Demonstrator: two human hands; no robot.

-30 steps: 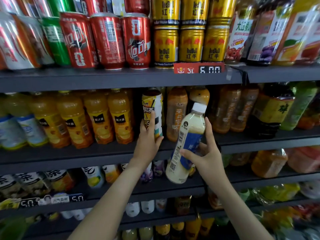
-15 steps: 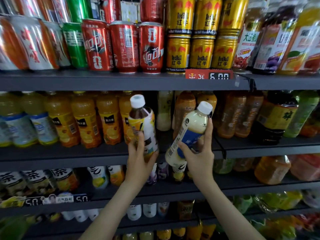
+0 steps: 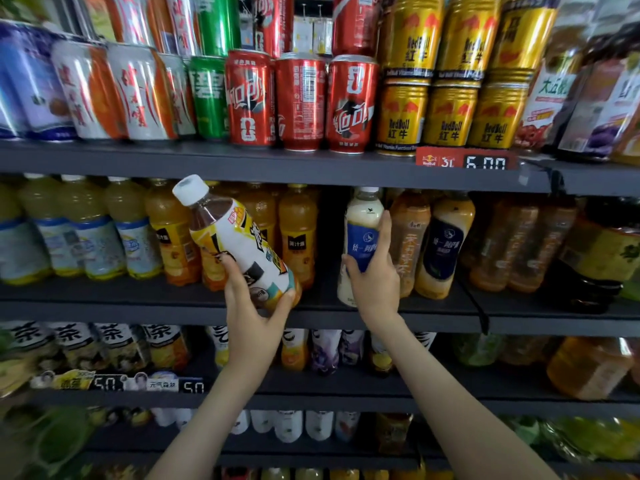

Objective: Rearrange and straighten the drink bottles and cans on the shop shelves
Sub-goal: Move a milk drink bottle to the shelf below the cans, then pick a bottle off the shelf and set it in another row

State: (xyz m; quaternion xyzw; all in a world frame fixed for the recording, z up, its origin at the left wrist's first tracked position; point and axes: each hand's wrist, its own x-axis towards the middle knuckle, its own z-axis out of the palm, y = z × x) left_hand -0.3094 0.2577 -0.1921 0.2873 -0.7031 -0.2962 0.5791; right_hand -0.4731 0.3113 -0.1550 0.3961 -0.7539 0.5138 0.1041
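Note:
My left hand (image 3: 254,306) grips the base of a white-capped bottle with a yellow, white and black label (image 3: 235,237), held off the shelf and tilted with its cap up and to the left. My right hand (image 3: 375,282) holds a creamy milk-tea bottle with a blue label (image 3: 362,230), upright on the middle shelf (image 3: 138,303) in a dark gap between the orange juice bottles (image 3: 298,233) and a second milk-tea bottle with a dark label (image 3: 443,247).
Red cola cans (image 3: 301,102), gold Red Bull cans (image 3: 450,112) and white-orange cans (image 3: 117,91) fill the top shelf above a price tag (image 3: 464,162). Tea bottles (image 3: 519,244) stand to the right. Lower shelves hold small bottles (image 3: 325,351) and more price tags (image 3: 110,382).
My left hand has pulled the yellow-labelled bottle out of the shelf and tipped it leftward. My right hand has moved the milk-tea bottle into the gap and stood it upright.

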